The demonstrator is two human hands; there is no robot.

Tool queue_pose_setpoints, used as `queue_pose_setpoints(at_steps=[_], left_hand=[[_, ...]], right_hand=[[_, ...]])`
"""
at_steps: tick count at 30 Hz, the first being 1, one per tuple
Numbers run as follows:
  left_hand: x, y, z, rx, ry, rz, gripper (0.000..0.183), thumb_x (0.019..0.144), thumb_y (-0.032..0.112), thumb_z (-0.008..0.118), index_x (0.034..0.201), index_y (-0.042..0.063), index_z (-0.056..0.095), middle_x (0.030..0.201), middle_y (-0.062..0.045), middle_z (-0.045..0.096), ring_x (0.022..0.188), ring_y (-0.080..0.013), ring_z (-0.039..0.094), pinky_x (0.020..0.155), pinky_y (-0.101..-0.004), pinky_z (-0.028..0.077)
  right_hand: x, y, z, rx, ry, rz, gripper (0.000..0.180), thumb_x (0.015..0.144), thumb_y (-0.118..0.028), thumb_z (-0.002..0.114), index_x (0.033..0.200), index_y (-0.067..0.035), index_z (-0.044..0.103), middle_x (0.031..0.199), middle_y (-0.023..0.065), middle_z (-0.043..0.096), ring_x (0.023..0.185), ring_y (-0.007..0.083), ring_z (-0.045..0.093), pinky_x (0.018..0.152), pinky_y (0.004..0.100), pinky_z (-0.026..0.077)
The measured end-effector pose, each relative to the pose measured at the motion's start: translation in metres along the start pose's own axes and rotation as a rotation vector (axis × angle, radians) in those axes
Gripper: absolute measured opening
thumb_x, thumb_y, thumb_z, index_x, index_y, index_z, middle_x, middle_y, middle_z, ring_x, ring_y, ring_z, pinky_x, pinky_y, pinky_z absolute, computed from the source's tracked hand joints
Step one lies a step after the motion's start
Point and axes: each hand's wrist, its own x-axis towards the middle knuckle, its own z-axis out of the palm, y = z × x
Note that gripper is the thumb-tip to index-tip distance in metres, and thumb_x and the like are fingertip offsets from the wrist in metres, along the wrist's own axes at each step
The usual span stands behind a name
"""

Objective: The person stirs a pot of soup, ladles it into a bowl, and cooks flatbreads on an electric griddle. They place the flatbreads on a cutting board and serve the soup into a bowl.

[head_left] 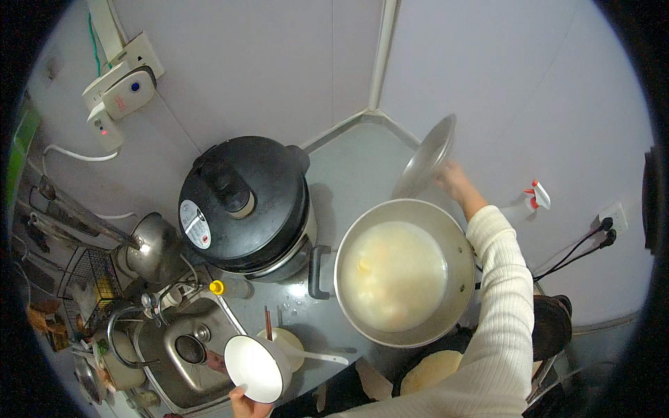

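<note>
My left hand (248, 405) grips the rim of a white bowl (254, 368) with a dark edge. The bowl is tilted towards me and nothing shows in it. My right hand (453, 180) reaches past a large pot and holds a round metal lid (431, 151), which stands nearly on edge behind the pot. The pot's wall (462, 308) surrounds cloudy pale liquid (394, 277) with blurred yellowish pieces in it. A pale yellow dish (296, 351) lies partly hidden behind the bowl, with brown chopsticks (268, 324) and a white spoon (326, 358) by it.
A black-lidded electric rice cooker (240, 198) stands left of the pot. A steel sink (172, 366) with a curved faucet (112, 334) is at lower left. Plugged cords (569, 256) run along the right wall near a spray bottle (539, 194).
</note>
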Motion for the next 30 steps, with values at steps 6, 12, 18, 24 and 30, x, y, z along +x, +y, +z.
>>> queue_pose_setpoints(at_steps=[6, 12, 18, 24, 30], left_hand=[[0.0, -0.009, 0.01, 0.054, 0.014, -0.029, 0.07, 0.064, 0.016, 0.061, 0.128, 0.005, 0.037, 0.124, -0.012, 0.048, 0.113, -0.0304, 0.046, 0.098, -0.0425, 0.037], [-0.004, -0.008, 0.019, 0.095, -0.01, -0.052, 0.068, 0.065, 0.016, 0.061, 0.128, 0.006, 0.037, 0.121, -0.012, 0.049, 0.111, -0.0292, 0.047, 0.096, -0.0416, 0.039], [-0.018, -0.014, 0.028, 0.178, -0.106, 0.063, 0.075, 0.062, 0.026, 0.062, 0.129, 0.007, 0.035, 0.123, -0.012, 0.048, 0.111, -0.0293, 0.048, 0.096, -0.0448, 0.038], [-0.038, 0.006, -0.005, 0.148, 0.006, 0.137, 0.073, 0.058, 0.033, 0.063, 0.125, 0.012, 0.041, 0.118, -0.009, 0.051, 0.106, -0.0292, 0.052, 0.091, -0.0454, 0.043], [-0.063, 0.043, -0.048, 0.092, -0.145, 0.197, 0.077, 0.057, 0.033, 0.068, 0.125, 0.012, 0.04, 0.121, -0.008, 0.048, 0.11, -0.0289, 0.047, 0.092, -0.0448, 0.04]], right_hand=[[0.021, 0.037, -0.015, -0.023, -0.157, -0.017, 0.027, 0.084, -0.004, 0.048, 0.11, 0.004, 0.046, 0.092, 0.0169, 0.057, 0.075, 0.0257, 0.058, 0.059, 0.036, 0.05], [0.008, 0.034, -0.038, 0.061, -0.123, 0.069, 0.03, 0.085, -0.006, 0.047, 0.113, 0.004, 0.046, 0.093, 0.015, 0.058, 0.076, 0.0218, 0.057, 0.062, 0.0339, 0.049], [-0.04, -0.012, -0.063, -0.353, -0.028, 0.206, 0.035, 0.085, -0.01, 0.047, 0.118, 0.002, 0.047, 0.105, 0.0156, 0.058, 0.091, 0.027, 0.058, 0.08, 0.0355, 0.048], [-0.093, -0.068, -0.091, -1.213, 0.299, -0.452, 0.031, 0.085, -0.018, 0.049, 0.11, -0.001, 0.055, 0.105, 0.0185, 0.059, 0.096, 0.0298, 0.057, 0.083, 0.0341, 0.044], [-0.342, -0.099, 0.08, -0.842, -0.053, -0.797, 0.018, 0.086, -0.01, 0.049, 0.098, -0.001, 0.059, 0.092, 0.0115, 0.062, 0.088, 0.02, 0.059, 0.075, 0.0307, 0.046]])
